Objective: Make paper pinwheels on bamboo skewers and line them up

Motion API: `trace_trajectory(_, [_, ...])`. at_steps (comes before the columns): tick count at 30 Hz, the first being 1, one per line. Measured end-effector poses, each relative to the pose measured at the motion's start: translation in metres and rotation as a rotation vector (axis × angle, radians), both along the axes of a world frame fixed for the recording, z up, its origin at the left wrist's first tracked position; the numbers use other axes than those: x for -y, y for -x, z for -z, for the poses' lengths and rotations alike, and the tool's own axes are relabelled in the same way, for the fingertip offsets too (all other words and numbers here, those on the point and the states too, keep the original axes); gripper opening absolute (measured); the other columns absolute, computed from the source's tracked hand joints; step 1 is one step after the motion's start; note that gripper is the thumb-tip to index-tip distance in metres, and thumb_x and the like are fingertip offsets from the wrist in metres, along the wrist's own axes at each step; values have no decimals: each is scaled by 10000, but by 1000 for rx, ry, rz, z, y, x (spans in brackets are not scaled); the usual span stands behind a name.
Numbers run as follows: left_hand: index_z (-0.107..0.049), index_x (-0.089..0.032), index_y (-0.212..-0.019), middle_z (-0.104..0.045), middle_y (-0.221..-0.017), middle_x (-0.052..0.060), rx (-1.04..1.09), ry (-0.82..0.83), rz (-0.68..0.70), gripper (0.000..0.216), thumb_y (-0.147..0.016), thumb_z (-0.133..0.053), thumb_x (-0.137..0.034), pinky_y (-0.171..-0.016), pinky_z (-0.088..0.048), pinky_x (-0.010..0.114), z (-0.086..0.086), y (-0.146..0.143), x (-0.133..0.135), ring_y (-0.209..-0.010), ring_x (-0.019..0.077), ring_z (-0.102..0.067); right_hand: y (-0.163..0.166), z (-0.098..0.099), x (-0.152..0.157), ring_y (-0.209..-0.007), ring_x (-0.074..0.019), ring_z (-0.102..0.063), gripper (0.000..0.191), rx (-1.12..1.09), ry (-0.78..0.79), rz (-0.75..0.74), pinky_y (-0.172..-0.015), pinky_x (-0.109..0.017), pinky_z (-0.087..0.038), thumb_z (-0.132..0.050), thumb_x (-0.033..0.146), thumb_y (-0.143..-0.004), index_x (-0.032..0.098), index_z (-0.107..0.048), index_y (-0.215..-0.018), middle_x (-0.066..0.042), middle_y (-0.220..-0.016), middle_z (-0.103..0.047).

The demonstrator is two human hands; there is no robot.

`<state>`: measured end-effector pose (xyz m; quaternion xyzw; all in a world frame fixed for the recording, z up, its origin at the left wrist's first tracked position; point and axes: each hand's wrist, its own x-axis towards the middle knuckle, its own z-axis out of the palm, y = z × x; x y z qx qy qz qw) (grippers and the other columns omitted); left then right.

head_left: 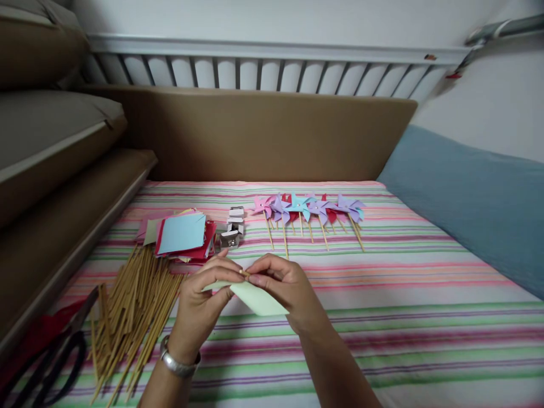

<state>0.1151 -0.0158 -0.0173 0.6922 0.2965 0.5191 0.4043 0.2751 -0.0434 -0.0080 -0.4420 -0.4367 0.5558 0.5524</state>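
Near centre: left hand (204,300) and right hand (284,289) pinch green paper (259,300) together at a small tan tip (243,273) (pin or stick end, unclear). Risk: pinch slips, folds spring open or tear. Sticks (131,306) left, pinwheels (308,209) far.

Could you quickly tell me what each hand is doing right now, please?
Left hand: closed, pinching the pale green paper.
Right hand: closed, pinching the same paper.
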Motion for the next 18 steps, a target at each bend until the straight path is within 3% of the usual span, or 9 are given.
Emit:
trace_trajectory(10, [-710,-250,-805,-682,-833,5,39,-64,34,139,-749,-656,-135,-1035,-325,439,10,7,-6,-824,172,-626,5,1,-2,-678,-120,-586,82,66,0,19,-610,-219,-433,-721,248,-683,181,-702,-727,0,-725,-651])
trace_trajectory(18, [-705,-257,-799,-683,-828,-8,37,-23,39,148,-758,-648,-127,-1024,-338,418,12,5,-7,-815,161,-631,4,-2,-2,-674,-124,-577,81,79,10,19,-615,-225,-429,-709,261,-687,183,-706,-712,-3,-711,-655])
